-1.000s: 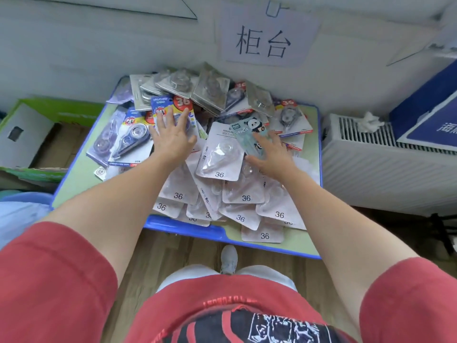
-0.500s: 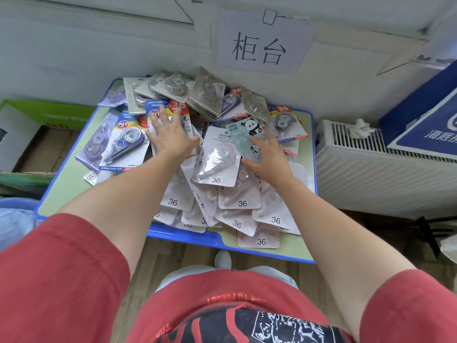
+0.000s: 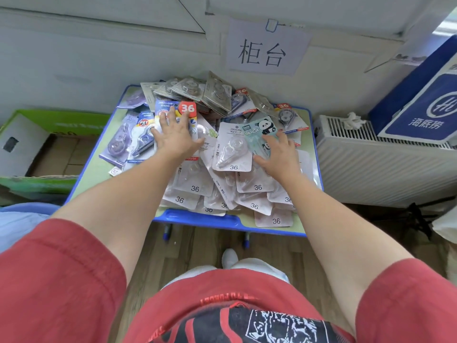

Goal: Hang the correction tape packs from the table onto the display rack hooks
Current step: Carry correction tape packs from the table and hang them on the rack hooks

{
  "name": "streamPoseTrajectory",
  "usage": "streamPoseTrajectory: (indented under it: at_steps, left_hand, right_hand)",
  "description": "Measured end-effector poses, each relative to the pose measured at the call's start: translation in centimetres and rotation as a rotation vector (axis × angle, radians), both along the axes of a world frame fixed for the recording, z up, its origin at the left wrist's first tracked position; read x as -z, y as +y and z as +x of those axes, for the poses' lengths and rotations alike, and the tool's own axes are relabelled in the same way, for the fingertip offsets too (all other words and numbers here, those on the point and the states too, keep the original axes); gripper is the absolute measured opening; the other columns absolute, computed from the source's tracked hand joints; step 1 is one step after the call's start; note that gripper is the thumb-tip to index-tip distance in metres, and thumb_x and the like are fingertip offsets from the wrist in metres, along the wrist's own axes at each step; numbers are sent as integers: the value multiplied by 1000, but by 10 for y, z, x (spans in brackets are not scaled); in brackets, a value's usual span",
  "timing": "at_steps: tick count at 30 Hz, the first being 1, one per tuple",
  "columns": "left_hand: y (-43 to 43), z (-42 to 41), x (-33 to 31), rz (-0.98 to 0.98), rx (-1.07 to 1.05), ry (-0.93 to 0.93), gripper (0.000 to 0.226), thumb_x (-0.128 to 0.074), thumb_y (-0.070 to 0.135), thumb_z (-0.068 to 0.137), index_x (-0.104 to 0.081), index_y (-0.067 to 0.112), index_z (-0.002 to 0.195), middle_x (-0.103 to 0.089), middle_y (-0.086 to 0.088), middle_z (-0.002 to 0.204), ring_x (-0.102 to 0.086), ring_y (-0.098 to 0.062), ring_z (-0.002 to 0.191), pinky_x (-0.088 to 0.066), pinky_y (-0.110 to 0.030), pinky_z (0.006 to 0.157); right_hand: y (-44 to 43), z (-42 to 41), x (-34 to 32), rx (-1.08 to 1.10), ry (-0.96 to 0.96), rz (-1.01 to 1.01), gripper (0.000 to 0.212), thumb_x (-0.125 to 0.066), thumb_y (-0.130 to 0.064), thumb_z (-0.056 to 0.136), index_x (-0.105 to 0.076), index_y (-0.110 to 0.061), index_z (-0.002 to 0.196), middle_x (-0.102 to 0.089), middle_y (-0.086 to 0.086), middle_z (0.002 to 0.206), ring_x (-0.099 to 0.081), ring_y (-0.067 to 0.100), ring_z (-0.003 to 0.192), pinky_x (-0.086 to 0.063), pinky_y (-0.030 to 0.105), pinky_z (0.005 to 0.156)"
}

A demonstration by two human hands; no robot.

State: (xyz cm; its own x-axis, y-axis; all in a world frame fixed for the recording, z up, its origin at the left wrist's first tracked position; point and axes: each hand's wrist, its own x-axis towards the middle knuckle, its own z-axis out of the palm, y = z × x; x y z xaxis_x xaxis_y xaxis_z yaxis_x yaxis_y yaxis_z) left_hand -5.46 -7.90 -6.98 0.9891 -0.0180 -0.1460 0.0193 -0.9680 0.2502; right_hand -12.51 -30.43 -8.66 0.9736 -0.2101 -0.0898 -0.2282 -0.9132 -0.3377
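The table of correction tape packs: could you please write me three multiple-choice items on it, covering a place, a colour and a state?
1. Where does the panda pack lie?
A. under the left hand
B. by the right hand's fingers
C. on the floor

2. What colour is the table edge?
A. blue
B. black
C. orange

3. How is the left hand?
A. lifted, holding one pack up
B. spread flat on the pile
C. off the table

Answers: 1 B, the right hand has its fingers beside it; 2 A, the near rim is blue; 3 B, its fingers lie splayed over the pack with the red 36 badge.
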Motion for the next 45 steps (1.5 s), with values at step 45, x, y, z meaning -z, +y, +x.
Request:
streamPoseTrajectory:
  at_steps: [45]
  left_hand:
    - [56, -586, 62, -4, 838, 75, 81, -62, 38, 84, -18, 23, 151, -8, -8, 160, -5, -28, 146, -18, -51, 110]
  right_hand:
    - [187, -724, 62, 922, 89, 79, 54, -63, -38, 87, -46, -18, 134, -29, 7, 148, -37, 31, 123, -35, 38, 97]
